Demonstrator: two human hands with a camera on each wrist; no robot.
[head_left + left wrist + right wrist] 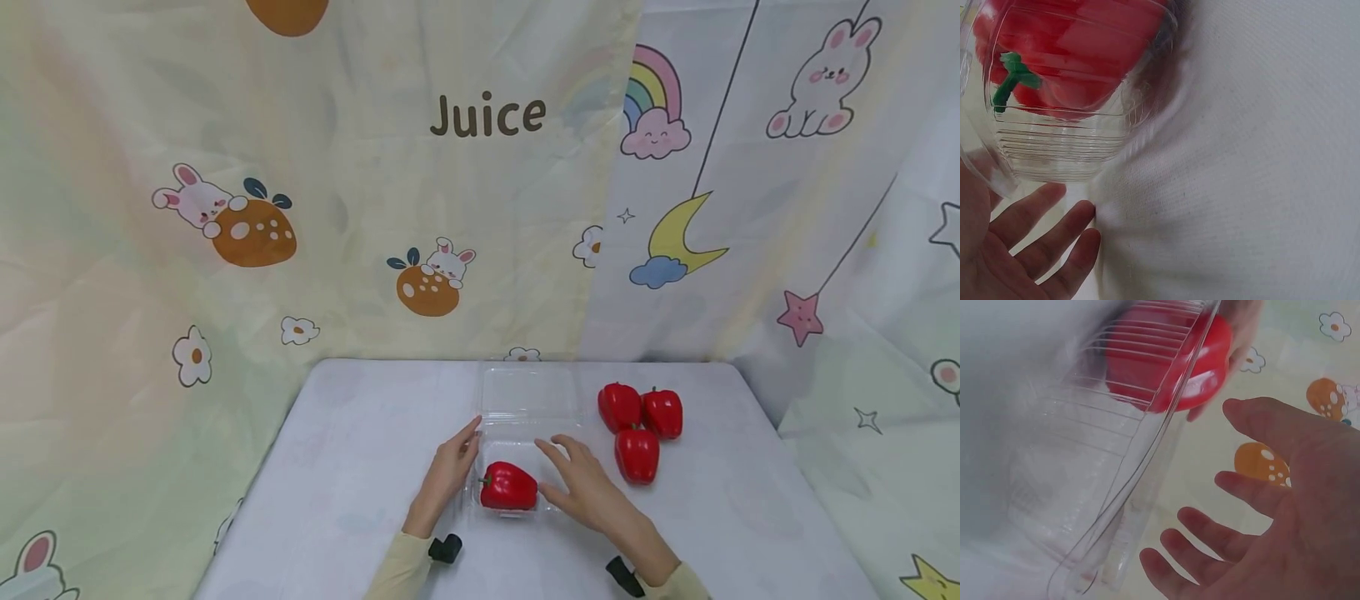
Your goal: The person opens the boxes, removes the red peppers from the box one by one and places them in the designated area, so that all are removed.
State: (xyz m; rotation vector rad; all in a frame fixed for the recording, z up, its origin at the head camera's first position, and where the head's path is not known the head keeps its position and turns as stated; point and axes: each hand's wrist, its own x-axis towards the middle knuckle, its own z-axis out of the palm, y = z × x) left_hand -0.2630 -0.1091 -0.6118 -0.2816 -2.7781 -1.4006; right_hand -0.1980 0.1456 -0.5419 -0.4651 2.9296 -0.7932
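Note:
A clear plastic clamshell box [531, 395] lies with its lid folded back on the white table. In its near left part rests a red bell pepper [510, 488] on its side, its green stem [1014, 80] pointing left. My left hand [448, 468] is at the box's left side, fingers loosely extended beside the wall; whether they touch it is unclear. Over the right part of the box hovers my right hand [587, 485], its fingers spread, holding nothing. In the right wrist view, a gap separates its fingers [1200, 525] from the box rim [1147, 447].
Three more red bell peppers [637, 457] sit grouped on the table, right of the box. The white tabletop [360, 433] ends at a patterned cloth backdrop [360, 133]. A dark wrist device [446, 548] shows at each sleeve.

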